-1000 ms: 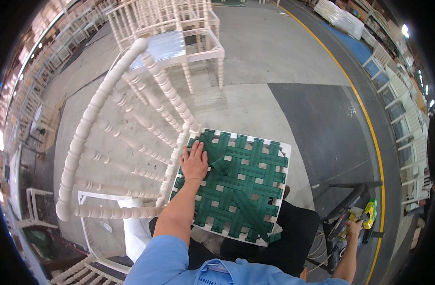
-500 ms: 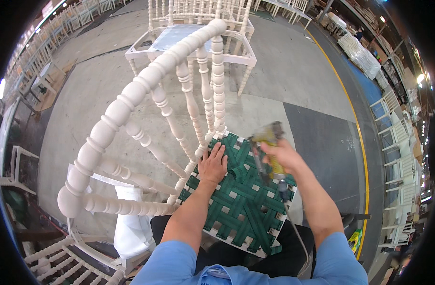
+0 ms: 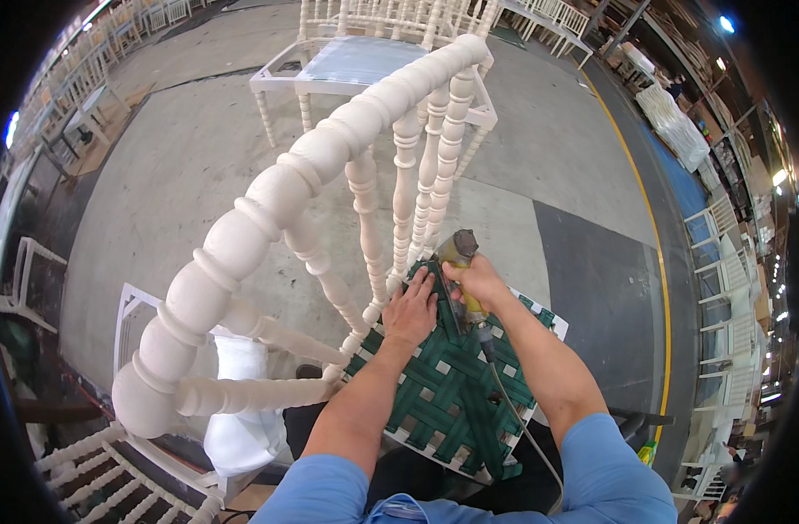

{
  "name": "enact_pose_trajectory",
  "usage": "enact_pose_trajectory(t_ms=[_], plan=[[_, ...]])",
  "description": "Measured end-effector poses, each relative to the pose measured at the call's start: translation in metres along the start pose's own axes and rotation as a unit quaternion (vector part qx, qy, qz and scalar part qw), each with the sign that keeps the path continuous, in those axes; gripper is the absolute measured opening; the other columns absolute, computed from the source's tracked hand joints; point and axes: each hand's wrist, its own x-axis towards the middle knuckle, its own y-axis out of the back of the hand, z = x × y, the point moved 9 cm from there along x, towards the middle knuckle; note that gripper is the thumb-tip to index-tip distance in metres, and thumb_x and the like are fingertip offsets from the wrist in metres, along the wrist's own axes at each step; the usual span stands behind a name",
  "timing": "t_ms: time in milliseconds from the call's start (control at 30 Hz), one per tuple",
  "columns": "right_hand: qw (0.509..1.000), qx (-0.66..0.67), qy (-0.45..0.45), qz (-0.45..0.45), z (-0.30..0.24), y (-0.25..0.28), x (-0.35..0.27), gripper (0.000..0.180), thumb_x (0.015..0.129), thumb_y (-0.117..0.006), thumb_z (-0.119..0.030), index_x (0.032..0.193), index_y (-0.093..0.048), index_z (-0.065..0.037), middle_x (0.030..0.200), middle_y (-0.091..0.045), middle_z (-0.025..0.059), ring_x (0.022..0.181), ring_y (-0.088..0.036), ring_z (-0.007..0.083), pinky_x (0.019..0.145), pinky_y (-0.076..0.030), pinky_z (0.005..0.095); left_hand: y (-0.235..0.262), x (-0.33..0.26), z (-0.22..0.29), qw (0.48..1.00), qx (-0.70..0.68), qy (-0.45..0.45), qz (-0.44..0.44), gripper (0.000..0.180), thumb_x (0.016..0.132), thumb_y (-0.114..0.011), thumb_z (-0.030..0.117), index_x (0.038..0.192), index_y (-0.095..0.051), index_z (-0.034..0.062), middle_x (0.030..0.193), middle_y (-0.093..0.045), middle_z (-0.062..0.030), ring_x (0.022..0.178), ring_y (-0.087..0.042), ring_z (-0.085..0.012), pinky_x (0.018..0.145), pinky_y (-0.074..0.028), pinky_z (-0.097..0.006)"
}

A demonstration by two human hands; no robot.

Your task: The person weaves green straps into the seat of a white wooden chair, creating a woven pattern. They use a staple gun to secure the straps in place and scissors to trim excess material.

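Observation:
A cream chair with a turned, beaded back (image 3: 277, 194) leans in front of me. Dark green straps (image 3: 430, 371) are woven crosswise over its seat frame, with small gaps between them. My left hand (image 3: 410, 316) lies on the webbing beside the back spindles, fingers stretched out. Wrapped round the grip of a yellow and black staple gun (image 3: 459, 249) is my right hand (image 3: 482, 285). The gun is over the seat close to my left fingertips; whether its nose touches the webbing is hidden. An air hose (image 3: 513, 402) trails from its grip toward my lap.
Another cream chair frame (image 3: 343, 70) with a pale sheet on its seat stands ahead. White wrapping (image 3: 247, 402) hangs at the left, near a spindled chair part (image 3: 124, 485). Rows of white chairs (image 3: 723, 297) line the right side, past a yellow floor line (image 3: 666, 323).
My right hand has brought the staple gun leftward, close to my left hand. The chair appears shifted slightly right in view. My left hand stays on the webbing.

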Motion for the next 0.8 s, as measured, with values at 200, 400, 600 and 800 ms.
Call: enact_pose_trajectory(t_ms=[200,400,600,800], plan=[[0.999,-0.034,0.012,-0.012,-0.001,-0.005,0.001,0.033,0.100,-0.075,-0.022,0.120,-0.060,-0.001,0.087,-0.064,0.0060,0.055,-0.060,0.0152,0.044,-0.046,0.0310,-0.002,-0.001,-0.002,1.000,-0.009,0.003,-0.005,0.049,0.103,-0.061,0.037,0.150,-0.059,0.0258,0.164,-0.048,0.0101,0.137,-0.054,-0.0444,0.112,-0.046,-0.055],[1.000,-0.024,0.008,-0.018,-0.002,-0.007,-0.002,0.025,0.102,-0.072,-0.021,0.117,-0.065,-0.002,0.090,-0.068,0.0062,0.057,-0.059,0.0140,0.048,-0.046,0.0306,0.004,-0.004,-0.002,0.998,-0.038,-0.009,0.051,0.038,0.098,-0.064,0.031,0.135,-0.071,0.0227,0.152,-0.061,0.0098,0.133,-0.058,-0.0454,0.110,-0.049,-0.054],[0.999,-0.033,0.013,-0.023,-0.003,-0.010,-0.001,0.029,0.099,-0.075,-0.021,0.117,-0.064,0.000,0.090,-0.068,0.0069,0.056,-0.060,0.0153,0.047,-0.047,0.0321,0.008,-0.007,-0.004,0.994,-0.083,-0.023,0.071,0.026,0.093,-0.066,0.024,0.114,-0.079,0.0175,0.132,-0.073,0.0074,0.120,-0.066,-0.0447,0.108,-0.050,-0.050],[0.998,-0.036,0.018,-0.044,-0.005,-0.018,-0.001,0.030,0.099,-0.075,-0.022,0.116,-0.064,0.000,0.089,-0.068,0.0073,0.056,-0.061,0.0155,0.047,-0.047,0.0320,0.015,-0.007,0.002,0.989,-0.063,-0.083,0.102,0.022,0.095,-0.063,0.026,0.107,-0.077,0.0140,0.129,-0.073,0.0041,0.102,-0.072,-0.0305,0.092,-0.058,-0.043]])
